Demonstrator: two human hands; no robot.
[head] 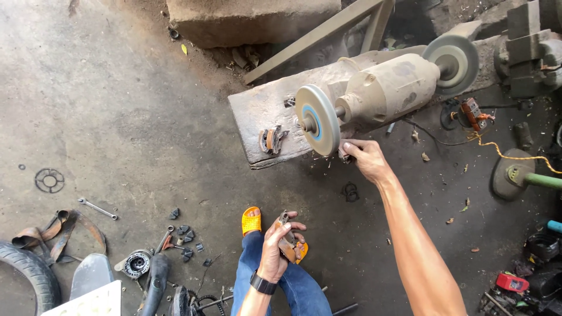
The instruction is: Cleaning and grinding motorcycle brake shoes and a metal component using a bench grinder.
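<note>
From the head camera we look down on a stained concrete floor, and our right hand is stretched out to the bench grinder, fingers pinched on a small part held against the lower edge of the near wheel, which is grey with a blue ring round its hub. The part is mostly hidden by the fingertips, so we cannot tell what it is. Our left hand, with a black watch on the wrist, stays low over our knee and is closed round a rusty brake shoe, thumb across its curved back. The two hands are well apart, the right at the wheel and the left near our lap. The grinder sits on a worn slab, and a second brake shoe lies on that slab just left of the wheel. A far wheel shows at the grinder's other end. Our foot in an orange sandal rests on the floor just left of the left hand, above the blue jeans. Farther left lie a spanner, a few small dark parts, a round bearing housing and the edge of a tyre. An orange cable runs across the floor at right.
</note>
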